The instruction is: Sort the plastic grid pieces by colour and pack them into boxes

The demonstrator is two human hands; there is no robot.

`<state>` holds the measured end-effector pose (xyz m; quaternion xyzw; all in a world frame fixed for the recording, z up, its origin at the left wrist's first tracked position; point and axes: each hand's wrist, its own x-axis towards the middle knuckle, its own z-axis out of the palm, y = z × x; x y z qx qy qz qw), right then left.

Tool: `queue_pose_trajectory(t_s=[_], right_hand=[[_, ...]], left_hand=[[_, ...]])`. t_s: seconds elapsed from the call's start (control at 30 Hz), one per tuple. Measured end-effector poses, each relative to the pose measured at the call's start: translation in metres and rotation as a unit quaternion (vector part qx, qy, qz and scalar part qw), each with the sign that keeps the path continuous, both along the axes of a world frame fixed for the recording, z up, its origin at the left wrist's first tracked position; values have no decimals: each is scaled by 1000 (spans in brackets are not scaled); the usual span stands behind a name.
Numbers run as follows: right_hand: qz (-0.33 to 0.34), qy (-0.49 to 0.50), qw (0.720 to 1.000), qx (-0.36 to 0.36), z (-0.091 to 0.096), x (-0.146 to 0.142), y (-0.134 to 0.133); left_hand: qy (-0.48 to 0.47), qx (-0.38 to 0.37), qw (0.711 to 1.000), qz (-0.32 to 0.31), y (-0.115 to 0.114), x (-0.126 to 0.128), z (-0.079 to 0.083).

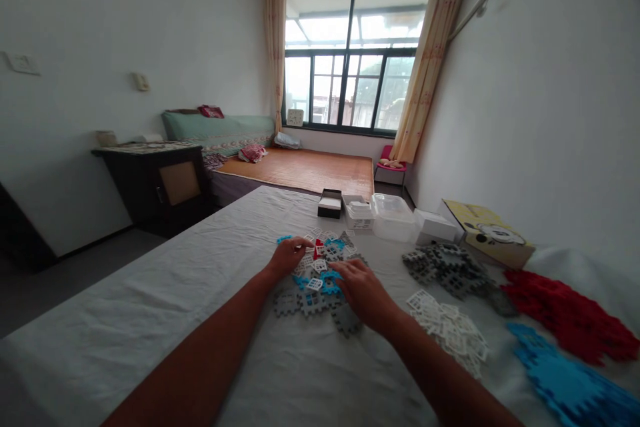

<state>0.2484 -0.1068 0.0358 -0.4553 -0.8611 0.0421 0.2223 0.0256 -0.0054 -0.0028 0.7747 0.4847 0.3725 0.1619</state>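
The left hand (290, 259) is bent inward, its fingers (302, 243) curled with thumb and forefinger close together at the edge of a mixed pile of interlocking pieces (307, 263); whether a piece is pinched between them cannot be told. The right hand (361, 285) lies palm down on the opposite side, fingers loosely bent and slightly parted, tips at a blue notched piece (330, 283); they touch or nearly touch it, and a grip cannot be made out.

The pile sits on the cloth-covered tabletop (200, 293), between the two hands. One narrow red piece (319, 249) shows in it, long axis running roughly away from the person, though whether it stands or lies is unclear. At least four blue patches show in the pile; its small white lattice pieces overlap too much to count. At the near side are three grey notched tiles (287, 304), two side by side and one farther right, angled outward.

To the right are four heaps, one each: grey pieces (447, 267), white lattice pieces (445, 327), red pieces (565, 313) and blue pieces (565, 373). Behind stand five containers: a black box (330, 211), a white tray (358, 219), a clear plastic box (393, 219), a white box (436, 228) and a yellow box (500, 250).
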Motion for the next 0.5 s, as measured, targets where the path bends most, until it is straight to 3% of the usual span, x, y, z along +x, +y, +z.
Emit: queue_pose_trajectory(t_s=[0.1,0.27,0.4,0.5], right_hand=[[41,-52,998,16,-14,-26,-9],[47,-85,995,23,-17,-30,-13],[13,-32,999,41,1,-18,-10],[-41,16,999,-22,24,25,-4]], left_hand=[[5,3,1000,-11,0,1,-1],[5,2,1000,-20,0,3,-3],[-16,-12,998,-51,-4,4,1],[-11,-33,995,-90,-9,5,6]])
